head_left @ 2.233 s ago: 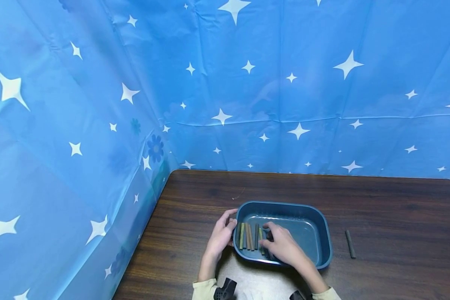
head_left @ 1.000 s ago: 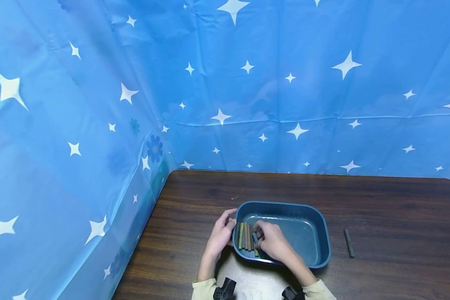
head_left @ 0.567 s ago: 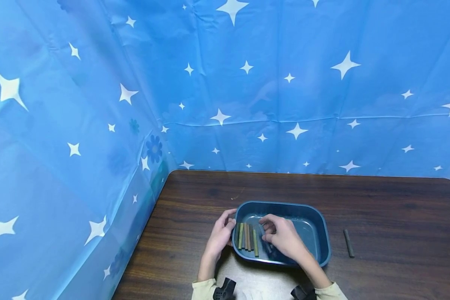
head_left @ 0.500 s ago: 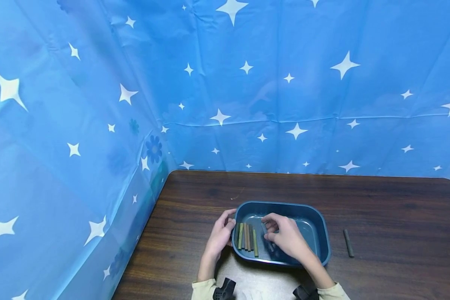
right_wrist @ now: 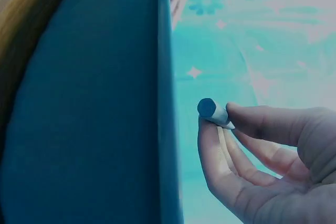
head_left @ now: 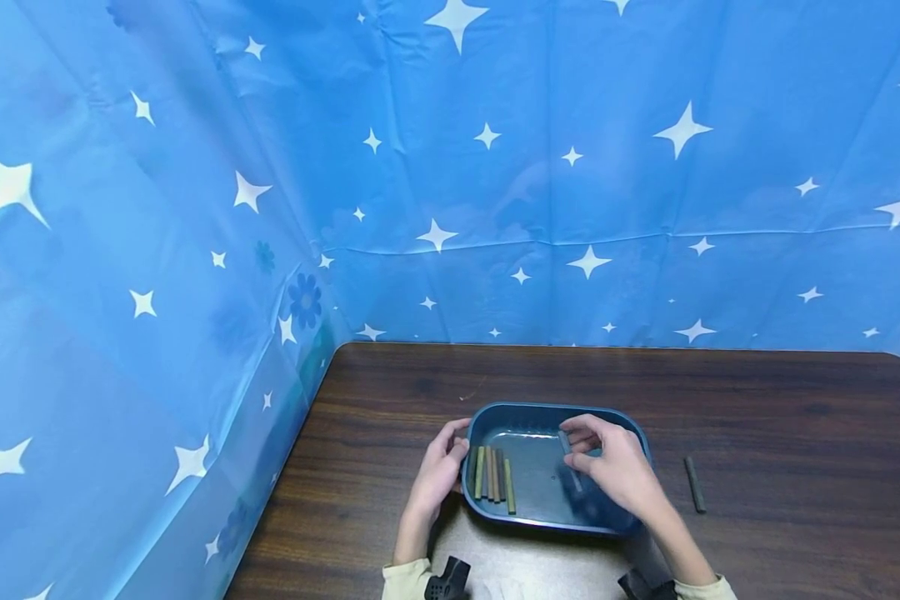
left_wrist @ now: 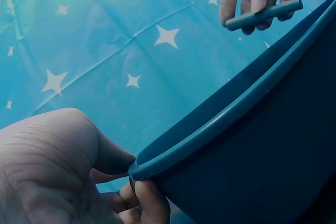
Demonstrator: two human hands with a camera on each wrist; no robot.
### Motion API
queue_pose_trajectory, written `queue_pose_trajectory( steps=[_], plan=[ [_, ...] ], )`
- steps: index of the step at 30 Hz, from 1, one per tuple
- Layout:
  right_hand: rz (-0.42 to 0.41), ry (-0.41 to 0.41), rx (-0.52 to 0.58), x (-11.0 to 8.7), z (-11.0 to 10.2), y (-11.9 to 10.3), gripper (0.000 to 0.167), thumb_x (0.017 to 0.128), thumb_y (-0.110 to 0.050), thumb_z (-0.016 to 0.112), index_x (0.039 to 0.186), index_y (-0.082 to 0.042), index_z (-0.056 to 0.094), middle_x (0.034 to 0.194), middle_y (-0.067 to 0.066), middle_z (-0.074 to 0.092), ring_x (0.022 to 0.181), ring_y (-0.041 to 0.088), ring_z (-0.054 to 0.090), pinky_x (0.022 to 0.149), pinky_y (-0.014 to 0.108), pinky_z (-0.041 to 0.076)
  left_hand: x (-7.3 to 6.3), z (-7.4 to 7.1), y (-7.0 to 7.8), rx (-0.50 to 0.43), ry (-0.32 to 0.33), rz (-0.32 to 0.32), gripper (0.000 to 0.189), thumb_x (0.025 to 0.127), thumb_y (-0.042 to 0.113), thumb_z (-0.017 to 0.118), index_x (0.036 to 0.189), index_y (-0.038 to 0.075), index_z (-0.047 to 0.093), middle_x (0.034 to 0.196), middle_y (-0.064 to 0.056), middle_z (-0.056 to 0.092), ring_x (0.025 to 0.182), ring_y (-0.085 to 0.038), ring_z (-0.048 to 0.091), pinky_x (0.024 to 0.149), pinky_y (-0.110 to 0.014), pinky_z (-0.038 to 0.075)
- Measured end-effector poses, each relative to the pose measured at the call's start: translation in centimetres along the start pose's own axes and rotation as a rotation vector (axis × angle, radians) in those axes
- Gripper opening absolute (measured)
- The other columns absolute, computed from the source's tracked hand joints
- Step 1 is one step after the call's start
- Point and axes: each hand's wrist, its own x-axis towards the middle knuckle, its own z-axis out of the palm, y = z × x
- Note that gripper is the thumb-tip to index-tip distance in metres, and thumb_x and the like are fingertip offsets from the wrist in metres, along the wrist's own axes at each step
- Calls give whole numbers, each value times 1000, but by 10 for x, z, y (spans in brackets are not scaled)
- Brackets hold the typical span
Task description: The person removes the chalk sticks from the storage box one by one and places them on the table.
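Note:
My right hand (head_left: 618, 462) pinches a short blue-grey stick (head_left: 571, 462) between thumb and fingertips, over the right half of a dark blue rectangular basin (head_left: 536, 471). In the left wrist view that stick (left_wrist: 265, 14) is above the basin's rim; its blunt end (right_wrist: 207, 108) faces the camera in the right wrist view. My left hand (head_left: 437, 475) grips the basin's left rim, thumb and fingers on either side of it (left_wrist: 157, 163). Several similar sticks (head_left: 493, 475), green, brown and grey, lie side by side at the basin's left end.
One dark grey-green stick (head_left: 694, 485) lies on the brown wood-grain table (head_left: 795, 433), right of the basin. A blue curtain with white stars (head_left: 510, 192) hangs behind the table and on its left.
My right hand has taken the blue-grey stick from beside the row and carried it rightward across the basin. The left hand keeps its hold on the rim.

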Motion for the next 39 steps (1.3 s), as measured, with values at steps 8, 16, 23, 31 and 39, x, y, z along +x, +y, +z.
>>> queue_pose_trajectory(
  steps=[8, 16, 23, 31, 39],
  plan=[
    [26, 25, 7, -6, -19, 11, 36, 92, 3, 72, 128, 2, 67, 104, 9, 71, 90, 22, 68, 65, 32, 56, -1, 0, 1, 2, 3, 6, 40, 105, 8, 47, 143, 1, 54, 103, -15, 58, 74, -21, 58, 44, -27, 49],
    [47, 47, 0, -10, -37, 26, 39, 92, -1, 73, 130, 4, 64, 106, 12, 71, 90, 22, 68, 65, 34, 59, 0, 0, -1, 4, 9, -2, 39, 105, 9, 47, 143, 1, 55, 102, -17, 59, 75, -21, 58, 44, -25, 48],
    [92, 69, 17, -13, -51, 37, 41, 94, 1, 70, 133, 6, 62, 111, 17, 69, 93, 24, 68, 69, 34, 61, 1, 0, -2, -1, 7, -3, 40, 105, 9, 46, 143, -1, 53, 101, -17, 58, 74, -21, 58, 43, -28, 49],
    [140, 79, 102, -16, -61, 50, 44, 97, -1, 68, 137, 10, 56, 116, 23, 66, 95, 23, 70, 74, 36, 63, 5, -1, -8, 5, 8, -9, 39, 104, 9, 48, 142, 3, 57, 100, -11, 58, 74, -21, 58, 44, -28, 50],
    [147, 119, 97, -19, -76, 62, 45, 98, -2, 66, 139, 12, 54, 119, 28, 65, 88, 4, 68, 76, 36, 63, -1, 0, 1, 8, 8, -3, 39, 105, 9, 48, 142, 2, 55, 99, -13, 57, 74, -21, 57, 45, -27, 49]
  ],
)
